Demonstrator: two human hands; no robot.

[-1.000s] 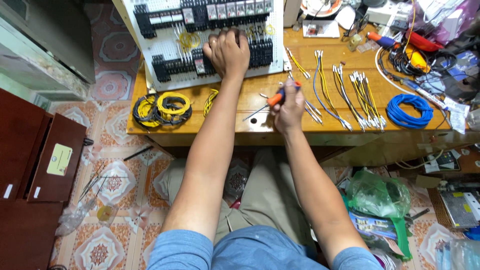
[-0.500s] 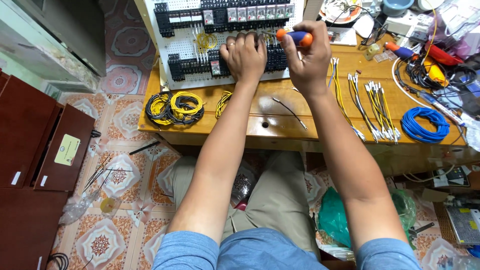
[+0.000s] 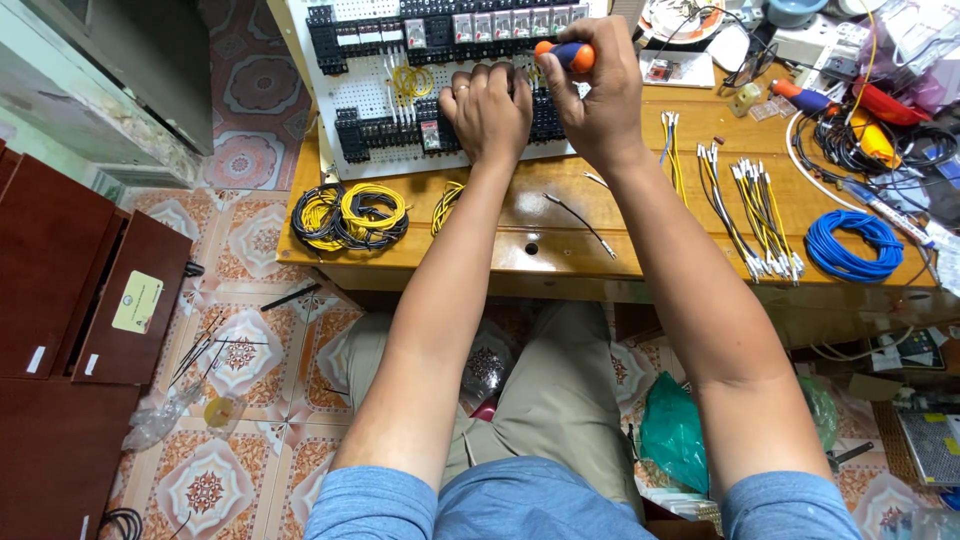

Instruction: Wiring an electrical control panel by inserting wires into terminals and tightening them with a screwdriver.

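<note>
A white perforated panel (image 3: 375,95) with rows of black terminal blocks and relays lies on the wooden table (image 3: 520,245). My left hand (image 3: 487,108) rests curled on the lower row of black blocks, touching them. Just to its right, my right hand (image 3: 598,90) grips a screwdriver with an orange and blue handle (image 3: 563,55), its shaft hidden behind my fingers and pointing down at the panel.
Yellow and black wire coils (image 3: 348,214) lie at the table's left edge. Cut wires with ferrules (image 3: 752,195) and a blue wire coil (image 3: 853,245) lie on the right. Tools and cables (image 3: 870,120) crowd the far right. A dark wooden cabinet (image 3: 70,300) stands at left.
My right hand lifted the screwdriver from the table's middle up to the panel beside my left hand. The view shifted and closed in slightly on the panel.
</note>
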